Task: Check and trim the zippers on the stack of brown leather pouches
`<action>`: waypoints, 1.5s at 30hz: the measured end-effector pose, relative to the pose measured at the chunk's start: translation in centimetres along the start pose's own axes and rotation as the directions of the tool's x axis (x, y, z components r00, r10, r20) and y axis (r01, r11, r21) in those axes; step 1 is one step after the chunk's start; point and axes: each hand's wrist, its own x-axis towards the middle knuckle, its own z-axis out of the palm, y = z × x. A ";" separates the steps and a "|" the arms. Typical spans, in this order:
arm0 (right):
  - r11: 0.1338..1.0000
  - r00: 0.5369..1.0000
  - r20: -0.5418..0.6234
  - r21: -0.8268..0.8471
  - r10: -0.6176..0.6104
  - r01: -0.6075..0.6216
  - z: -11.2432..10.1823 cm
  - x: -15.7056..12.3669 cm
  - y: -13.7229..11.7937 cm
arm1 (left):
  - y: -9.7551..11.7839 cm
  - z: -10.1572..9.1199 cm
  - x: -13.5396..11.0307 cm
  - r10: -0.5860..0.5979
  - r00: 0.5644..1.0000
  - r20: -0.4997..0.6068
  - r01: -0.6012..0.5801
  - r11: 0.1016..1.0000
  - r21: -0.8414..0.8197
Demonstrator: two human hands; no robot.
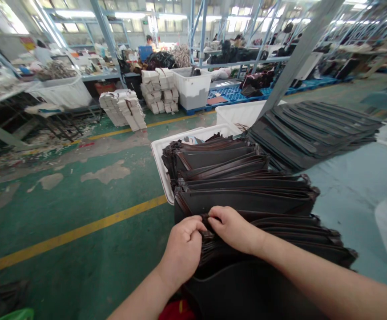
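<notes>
Both hands meet at the near left edge of a long stack of dark leather-like panels (220, 200) with brownish edges. My left hand (185, 249) is closed, thumb and fingers pinched on the corner of a dark panel. Close beside it, my right hand (230, 226) pinches the same edge from above, fingertips nearly touching the left ones. What exactly lies between the fingertips is mostly hidden. A large dark panel (247, 289) hangs in front of my body, below my right forearm.
A white bin (162, 164) stands under the far end of the stack. More dark flat panels (313, 129) lie fanned out on the pale blue table (353, 191) at right. A slanted metal post (300, 53) rises behind. Bundles of white pieces (123, 109) stand on the green floor (80, 200).
</notes>
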 end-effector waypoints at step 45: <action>0.853 0.942 -0.120 -0.472 -0.313 0.223 -0.7 2.9 -3.4 | -1.8 -2.4 0.1 0.220 0.932 -0.289 0.030 0.747 0.664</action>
